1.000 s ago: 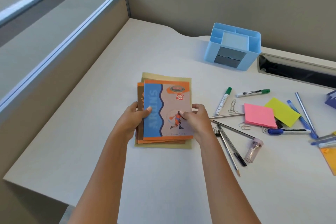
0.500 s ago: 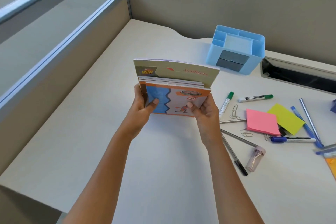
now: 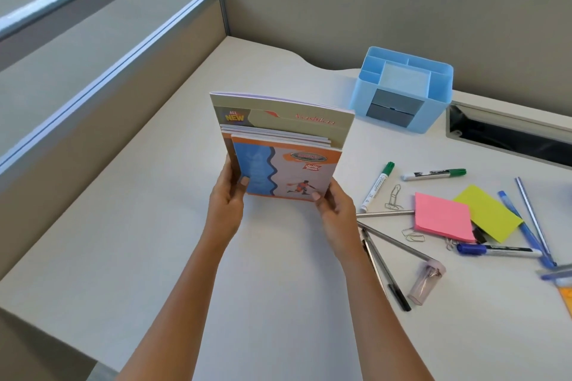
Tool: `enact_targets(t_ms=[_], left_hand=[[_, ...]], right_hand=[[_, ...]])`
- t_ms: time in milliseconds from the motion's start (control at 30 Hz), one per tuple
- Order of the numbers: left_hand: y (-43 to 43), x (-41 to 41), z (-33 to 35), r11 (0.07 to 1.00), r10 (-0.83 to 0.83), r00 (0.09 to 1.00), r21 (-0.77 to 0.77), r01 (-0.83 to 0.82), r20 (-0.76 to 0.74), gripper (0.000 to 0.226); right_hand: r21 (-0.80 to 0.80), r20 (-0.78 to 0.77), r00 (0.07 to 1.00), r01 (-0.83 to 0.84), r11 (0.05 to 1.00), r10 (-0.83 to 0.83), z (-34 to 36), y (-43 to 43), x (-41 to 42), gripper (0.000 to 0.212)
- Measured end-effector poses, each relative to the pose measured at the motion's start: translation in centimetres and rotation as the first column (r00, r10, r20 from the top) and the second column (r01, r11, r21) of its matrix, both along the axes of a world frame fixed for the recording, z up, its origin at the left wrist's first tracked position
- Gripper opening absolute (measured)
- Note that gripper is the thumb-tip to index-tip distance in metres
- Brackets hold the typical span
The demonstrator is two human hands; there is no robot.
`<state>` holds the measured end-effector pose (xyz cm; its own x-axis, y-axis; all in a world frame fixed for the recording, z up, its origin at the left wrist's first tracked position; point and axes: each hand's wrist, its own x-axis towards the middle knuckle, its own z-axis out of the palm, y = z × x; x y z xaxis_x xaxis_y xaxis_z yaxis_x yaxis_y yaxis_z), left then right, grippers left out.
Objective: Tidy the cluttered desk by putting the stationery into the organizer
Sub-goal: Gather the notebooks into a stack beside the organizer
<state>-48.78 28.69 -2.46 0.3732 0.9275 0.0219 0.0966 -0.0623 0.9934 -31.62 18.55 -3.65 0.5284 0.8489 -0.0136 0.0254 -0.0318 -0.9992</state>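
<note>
Left half of the pale cream laminate worktop (image 3: 123,241) lies bare up to the beige partition wall (image 3: 93,96): open passage. Centre blocked by a stack of paper-covered exercise books (image 3: 284,145) held upright, left hand (image 3: 227,198) and right hand (image 3: 334,213) gripping its lower corners; its bottom edge appears lifted off the surface. A bare strip separates stack from the light blue plastic organizer (image 3: 433,108) behind. Right side obstructed: two green-capped white markers (image 3: 376,187), pink sticky-note pad (image 3: 442,219), silver pens (image 3: 387,213).
</note>
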Motion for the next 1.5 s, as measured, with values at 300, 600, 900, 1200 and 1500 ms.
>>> enact_targets(t_ms=[300,600,900,1200,1500], left_hand=[[1.8,1.2,0.5,0.989,0.147,0.989,0.0,-0.147,-0.002,0.035],[8.2,4.4,0.6,0.991,0.122,0.953,-0.012,-0.13,-0.277,0.036],[12.2,7.1,0.1,0.993,0.095,0.897,-0.025,-0.117,-0.433,0.037],[16.2,9.3,0.5,0.98,0.17,0.872,-0.011,-0.197,-0.458,0.031],[18.8,12.4,0.5,0.971,0.227,0.876,0.036,-0.235,-0.426,0.03]], right_hand=[[-0.084,0.12,0.99,0.08,0.993,-0.07,-0.2,2.0,1.4,0.025],[-0.212,0.151,0.985,0.111,0.971,-0.08,1.0,5.8,3.5,0.022],[-0.371,0.154,0.968,0.244,0.896,-0.2,1.0,9.5,4.4,0.022],[-0.427,0.287,0.929,0.344,0.836,-0.236,1.9,14.9,5.6,0.022],[-0.493,0.502,0.842,0.467,0.734,-0.199,2.5,20.0,7.0,0.035]])
